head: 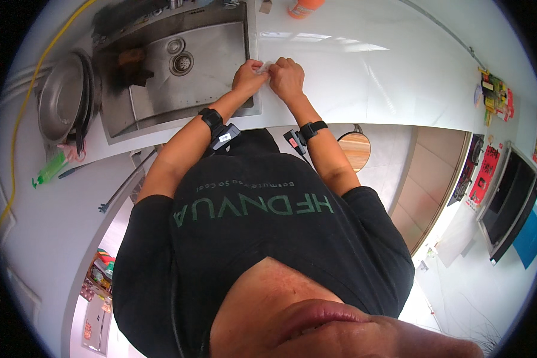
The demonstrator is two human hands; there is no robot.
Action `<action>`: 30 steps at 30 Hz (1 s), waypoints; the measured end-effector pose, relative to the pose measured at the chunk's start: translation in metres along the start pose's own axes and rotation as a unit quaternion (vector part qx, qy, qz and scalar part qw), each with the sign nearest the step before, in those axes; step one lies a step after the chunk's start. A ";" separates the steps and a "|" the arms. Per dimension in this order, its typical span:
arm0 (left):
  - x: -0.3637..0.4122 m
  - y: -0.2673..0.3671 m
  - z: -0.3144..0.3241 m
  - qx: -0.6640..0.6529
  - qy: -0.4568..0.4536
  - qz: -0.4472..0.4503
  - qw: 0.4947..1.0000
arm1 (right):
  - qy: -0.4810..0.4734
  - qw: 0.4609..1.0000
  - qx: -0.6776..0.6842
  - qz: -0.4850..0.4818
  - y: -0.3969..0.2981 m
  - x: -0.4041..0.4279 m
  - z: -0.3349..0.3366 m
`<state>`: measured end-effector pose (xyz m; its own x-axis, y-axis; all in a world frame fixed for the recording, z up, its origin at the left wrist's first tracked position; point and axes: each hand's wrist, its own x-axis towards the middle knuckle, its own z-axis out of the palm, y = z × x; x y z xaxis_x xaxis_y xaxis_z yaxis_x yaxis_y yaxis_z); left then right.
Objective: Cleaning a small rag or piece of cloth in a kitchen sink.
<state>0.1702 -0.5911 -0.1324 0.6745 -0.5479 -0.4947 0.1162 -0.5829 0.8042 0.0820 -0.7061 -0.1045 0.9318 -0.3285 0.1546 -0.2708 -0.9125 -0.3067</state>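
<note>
A small crumpled, whitish translucent piece [263, 67], perhaps plastic film, is pinched between both hands at the sink's right rim. My left hand [248, 79] holds its left side with thumb and fingers, over the edge of the stainless steel sink [206, 53]. Fingers curled, my right hand [287, 78] grips the other side above the white countertop [340, 85]. The fingertips nearly meet and partly hide the piece. Each wrist wears a black strap with a small device. In the sink are a drain [181, 63] and a round metal strainer part [175, 45] beside it.
Stacked pans [62, 98] stand left of the sink, near a green pump bottle [51, 169]. A dark object [138, 77] lies in the basin's left part. Beyond my hands are an orange container [302, 8] and a small brown piece [266, 6]. A round wooden board [355, 150] is below the counter.
</note>
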 end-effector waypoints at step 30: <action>-0.026 0.007 -0.153 -0.734 -0.309 -0.147 0.587 | 0.062 0.914 0.309 0.256 0.034 0.008 -0.071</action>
<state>0.2656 -0.4891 -0.0637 0.1273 -0.9306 -0.3432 0.9702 0.1888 -0.1521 0.0626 -0.7568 -0.0470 0.6763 -0.7338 -0.0641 -0.4390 -0.3317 -0.8350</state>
